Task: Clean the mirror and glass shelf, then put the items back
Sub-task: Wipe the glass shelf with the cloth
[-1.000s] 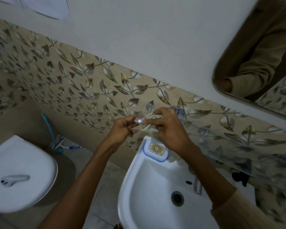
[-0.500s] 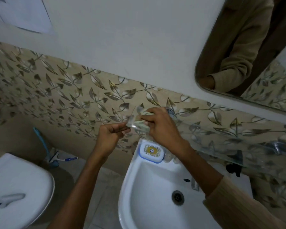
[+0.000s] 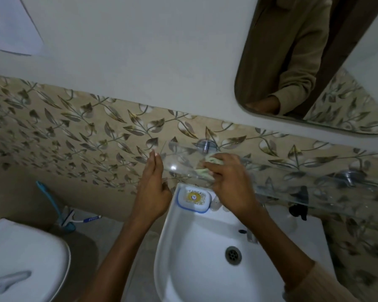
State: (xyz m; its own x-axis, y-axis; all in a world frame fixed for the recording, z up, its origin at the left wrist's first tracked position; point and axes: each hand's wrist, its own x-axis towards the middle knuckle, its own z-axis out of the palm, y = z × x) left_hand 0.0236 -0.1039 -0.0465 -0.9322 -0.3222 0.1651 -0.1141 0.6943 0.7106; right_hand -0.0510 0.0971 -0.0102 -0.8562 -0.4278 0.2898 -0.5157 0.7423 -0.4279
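A clear glass shelf (image 3: 314,188) runs along the leaf-patterned tiles on metal brackets (image 3: 205,146), above the white sink (image 3: 190,258). My right hand (image 3: 229,182) presses a pale green cloth (image 3: 207,165) onto the shelf's left end. My left hand (image 3: 153,188) is at the shelf's left edge, fingers straight and together, holding nothing. The mirror (image 3: 314,62) hangs at the upper right and reflects a person in a tan sweater. A white soap dish with a blue rim and a yellow soap (image 3: 193,198) sits on the sink's back left corner.
The tap (image 3: 251,236) stands at the sink's back and the drain (image 3: 233,255) in its bowl. A dark object (image 3: 298,211) shows under the shelf. A white toilet lid (image 3: 24,258) is at the lower left, with a blue brush (image 3: 52,205) against the wall behind it.
Both hands were together at the shelf's left end. My right hand has slid the cloth rightward along the shelf and my left hand has let go and straightened. The view has tilted up.
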